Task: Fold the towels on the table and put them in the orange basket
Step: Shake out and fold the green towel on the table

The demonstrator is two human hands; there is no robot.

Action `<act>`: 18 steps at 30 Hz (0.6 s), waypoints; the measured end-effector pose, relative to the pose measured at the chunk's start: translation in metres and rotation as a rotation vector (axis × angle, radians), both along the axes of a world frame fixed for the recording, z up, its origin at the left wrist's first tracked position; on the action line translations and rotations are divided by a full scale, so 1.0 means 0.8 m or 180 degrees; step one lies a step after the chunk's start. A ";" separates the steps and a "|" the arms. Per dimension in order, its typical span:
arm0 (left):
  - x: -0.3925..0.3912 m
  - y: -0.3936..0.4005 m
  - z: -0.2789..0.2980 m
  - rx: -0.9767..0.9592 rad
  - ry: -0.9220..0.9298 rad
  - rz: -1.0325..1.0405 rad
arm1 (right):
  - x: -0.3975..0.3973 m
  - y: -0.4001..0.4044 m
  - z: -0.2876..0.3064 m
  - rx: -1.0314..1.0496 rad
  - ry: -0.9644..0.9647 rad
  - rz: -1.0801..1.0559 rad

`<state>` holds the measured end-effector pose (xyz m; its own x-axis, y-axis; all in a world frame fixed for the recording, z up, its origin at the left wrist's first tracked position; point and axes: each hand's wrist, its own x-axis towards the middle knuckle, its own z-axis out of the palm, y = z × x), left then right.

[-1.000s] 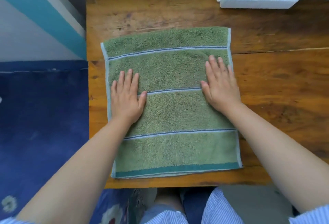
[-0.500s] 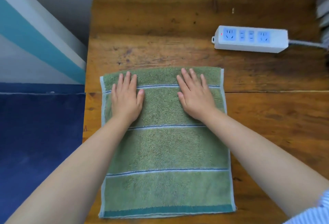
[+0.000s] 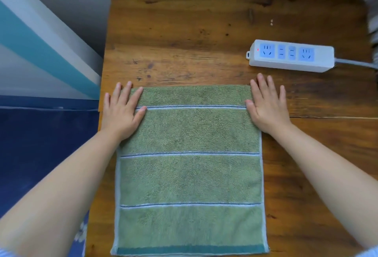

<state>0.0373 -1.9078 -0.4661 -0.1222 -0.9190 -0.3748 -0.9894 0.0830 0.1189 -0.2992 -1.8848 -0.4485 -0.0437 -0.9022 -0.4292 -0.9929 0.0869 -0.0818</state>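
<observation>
Nearest to us lies the green towel (image 3: pixel 190 175), spread flat on the wooden worktop (image 3: pixel 204 38), with its dark green band at the near edge and three thin stripes across it. Most of the towel lies nearer than both hands and between them. Our left hand (image 3: pixel 122 111) rests flat with fingers spread on the far left corner of the towel; some fingertips reach past the far edge onto the wood. Our right hand (image 3: pixel 267 106) lies flat and spread at the far right corner, its thumb touching the towel edge and the palm mostly on the wood. Neither hand grips anything. Beyond the right hand, apart from it, sits a white power strip (image 3: pixel 291 55).
</observation>
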 end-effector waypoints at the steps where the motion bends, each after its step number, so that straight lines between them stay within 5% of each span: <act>1: -0.002 -0.002 0.003 -0.0055 0.0002 0.0023 | 0.005 -0.002 0.006 -0.0082 -0.0041 0.0021; 5: -0.009 -0.025 0.022 -0.0325 -0.0041 -0.0115 | 0.027 -0.023 0.031 -0.0369 -0.0349 0.0244; 13: -0.005 -0.043 0.051 0.0049 0.0047 -0.0177 | 0.046 -0.047 0.063 0.0020 0.0337 0.0256; 18: 0.014 0.007 0.067 -0.0519 0.0452 -0.0313 | 0.036 0.004 0.085 -0.0723 -0.0076 0.0122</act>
